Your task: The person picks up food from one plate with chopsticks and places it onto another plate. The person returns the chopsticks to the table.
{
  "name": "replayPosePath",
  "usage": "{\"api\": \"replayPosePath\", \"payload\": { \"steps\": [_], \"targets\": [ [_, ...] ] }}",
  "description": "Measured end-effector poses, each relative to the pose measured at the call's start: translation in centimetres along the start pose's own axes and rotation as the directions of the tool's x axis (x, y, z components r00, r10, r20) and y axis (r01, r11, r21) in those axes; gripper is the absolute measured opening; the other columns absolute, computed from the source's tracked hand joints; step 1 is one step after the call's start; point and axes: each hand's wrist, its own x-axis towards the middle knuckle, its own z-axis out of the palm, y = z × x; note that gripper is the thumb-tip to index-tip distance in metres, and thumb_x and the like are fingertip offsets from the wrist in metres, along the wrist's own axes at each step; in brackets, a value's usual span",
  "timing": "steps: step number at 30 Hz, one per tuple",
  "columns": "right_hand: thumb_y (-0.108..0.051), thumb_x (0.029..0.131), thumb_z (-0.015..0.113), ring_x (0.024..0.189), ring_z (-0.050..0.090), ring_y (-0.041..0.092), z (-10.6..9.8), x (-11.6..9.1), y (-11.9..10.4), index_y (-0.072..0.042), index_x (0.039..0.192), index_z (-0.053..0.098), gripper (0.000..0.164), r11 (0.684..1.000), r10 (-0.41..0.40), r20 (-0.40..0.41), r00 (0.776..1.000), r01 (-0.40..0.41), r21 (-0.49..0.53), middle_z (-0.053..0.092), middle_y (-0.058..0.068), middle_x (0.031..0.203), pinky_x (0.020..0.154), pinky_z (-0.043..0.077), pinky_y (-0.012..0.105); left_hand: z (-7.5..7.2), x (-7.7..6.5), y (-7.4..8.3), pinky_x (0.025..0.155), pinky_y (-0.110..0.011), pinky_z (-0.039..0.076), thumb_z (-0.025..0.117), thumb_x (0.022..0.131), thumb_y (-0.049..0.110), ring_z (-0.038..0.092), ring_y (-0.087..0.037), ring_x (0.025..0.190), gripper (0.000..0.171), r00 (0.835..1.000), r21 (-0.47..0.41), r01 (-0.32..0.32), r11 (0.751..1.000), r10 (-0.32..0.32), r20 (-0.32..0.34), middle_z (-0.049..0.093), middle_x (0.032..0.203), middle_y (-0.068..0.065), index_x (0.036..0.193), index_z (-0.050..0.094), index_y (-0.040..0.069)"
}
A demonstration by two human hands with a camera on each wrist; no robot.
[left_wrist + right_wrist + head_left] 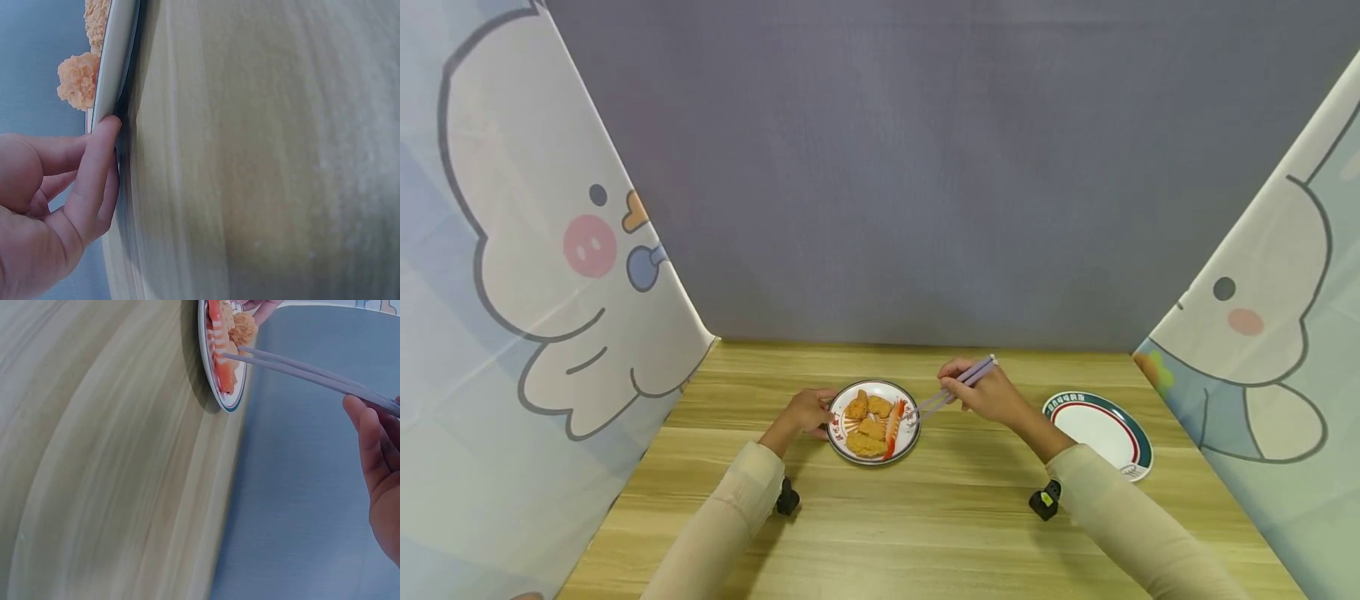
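A white plate point(887, 387) with a dark rim and red lettering sits mid-table, holding several golden fried pieces point(871, 429) and a long red-and-white striped piece point(892, 429), perhaps a shrimp. My left hand point(807, 412) pinches its left edge, thumb and fingers on the rim point(115, 62) in the left wrist view. In my right hand point(988, 392) is a pair of pale purple chopsticks point(973, 372), slanting down leftward. Their tips are at the striped piece point(226, 372) in the right wrist view; whether they grip it I cannot tell.
A second plate point(1097, 429), white inside with a green and red border, lies on the wooden table point(925, 533) near my right forearm. A grey backdrop point(887, 167) stands behind, with cartoon-printed cloths at both sides. Black wrist cameras point(787, 497) hang beneath both sleeves.
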Motion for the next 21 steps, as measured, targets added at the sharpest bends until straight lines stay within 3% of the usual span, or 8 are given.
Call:
{"api": "replayPosePath", "payload": {
  "steps": [3,7,10,17,21],
  "targets": [
    [0.001,0.096,0.066,0.061,0.066,0.000,0.7,0.3,1.8,0.007,0.099,0.070,0.008,1.000,0.025,-0.018,1.000,-0.025,0.000,0.072,0.023,0.081,0.039,0.057,0.028,0.0,0.0,0.0,0.062,-0.031,0.068,0.066,0.092,-0.007,0.073,-0.025,0.078,0.059,1.000,-0.006,0.002,1.000,-0.002,-0.005,0.061,0.119,-0.024,0.148,0.051,0.003],
    [-0.003,0.096,0.068,0.063,0.072,0.021,1.4,0.5,2.6,0.004,0.099,0.071,0.008,0.999,0.037,-0.038,0.999,-0.035,0.037,0.073,0.019,0.079,0.039,0.056,0.024,0.1,0.0,-0.1,0.062,-0.031,0.068,0.066,0.091,-0.007,0.073,-0.025,0.078,0.060,1.000,-0.008,0.002,1.000,-0.002,-0.010,0.061,0.119,-0.025,0.148,0.052,0.003],
    [-0.007,0.097,0.068,0.064,0.073,0.029,1.8,0.6,3.0,0.002,0.097,0.072,0.009,0.998,0.035,-0.046,0.998,-0.033,0.054,0.073,0.016,0.077,0.039,0.056,0.024,0.1,0.0,-0.2,0.062,-0.031,0.068,0.067,0.091,-0.007,0.073,-0.024,0.077,0.059,1.000,-0.008,-0.002,1.000,0.002,-0.011,0.062,0.119,-0.025,0.148,0.052,0.004],
    [-0.014,0.098,0.069,0.060,0.072,0.023,2.5,0.9,3.4,-0.002,0.095,0.073,0.014,0.999,0.011,-0.053,0.999,-0.009,0.032,0.073,0.009,0.075,0.037,0.056,0.029,0.1,0.1,-0.2,0.062,-0.031,0.068,0.067,0.091,-0.006,0.073,-0.025,0.074,0.059,1.000,0.005,-0.010,1.000,0.010,-0.009,0.062,0.118,-0.025,0.148,0.052,0.004],
    [-0.014,0.098,0.069,0.059,0.071,0.021,2.7,1.0,3.5,-0.002,0.095,0.073,0.013,1.000,-0.006,-0.048,0.999,0.007,0.016,0.074,0.009,0.074,0.037,0.056,0.026,0.1,0.2,-0.2,0.062,-0.031,0.068,0.067,0.092,-0.006,0.073,-0.025,0.076,0.058,1.000,0.003,-0.009,1.000,0.009,-0.007,0.062,0.118,-0.025,0.147,0.053,0.004]
  ]
}}
